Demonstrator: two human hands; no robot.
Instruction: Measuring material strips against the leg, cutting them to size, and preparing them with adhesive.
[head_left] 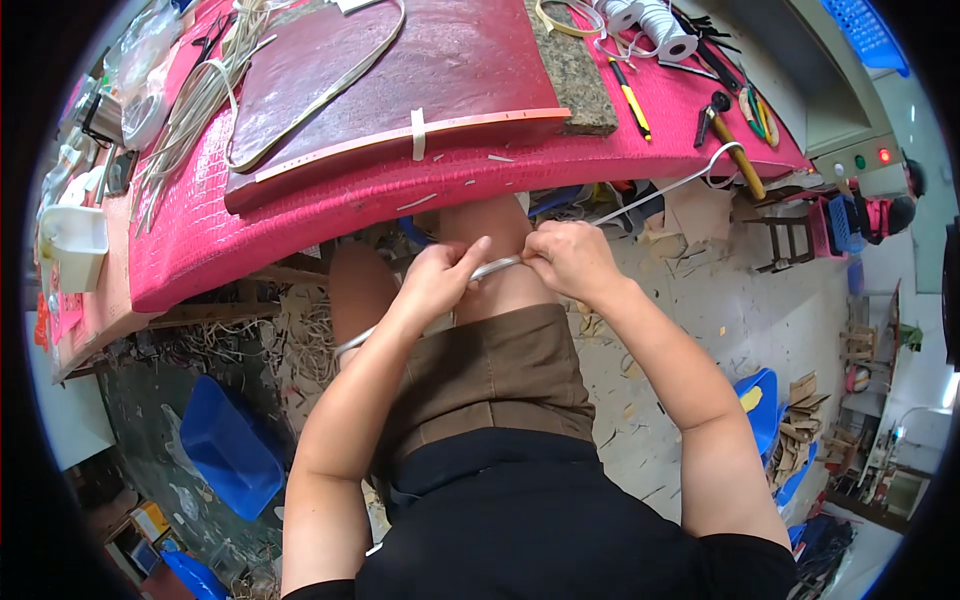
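Observation:
Over my bare knees, just below the table's front edge, a narrow pale strip (pixel 497 267) is stretched between my two hands. My left hand (pixel 443 277) is closed on it, thumb on top. A pale band (pixel 357 341), probably the same strip, shows beyond my left forearm across the thigh. My right hand (pixel 575 258) pinches the strip with thumb and fingers. From that hand a thin white cord (pixel 660 192) runs up to the right, looping at the table edge by a hammer (pixel 738 158). Whether cord and strip are joined is hidden by my fingers.
The pink-covered table (pixel 330 240) carries a dark red board (pixel 400 75), a bundle of pale strips (pixel 190 125), a yellow cutter (pixel 630 98), white cord spools (pixel 665 30) and pliers (pixel 758 115). A blue bin (pixel 230 450) stands on the floor at left. Scraps litter the floor.

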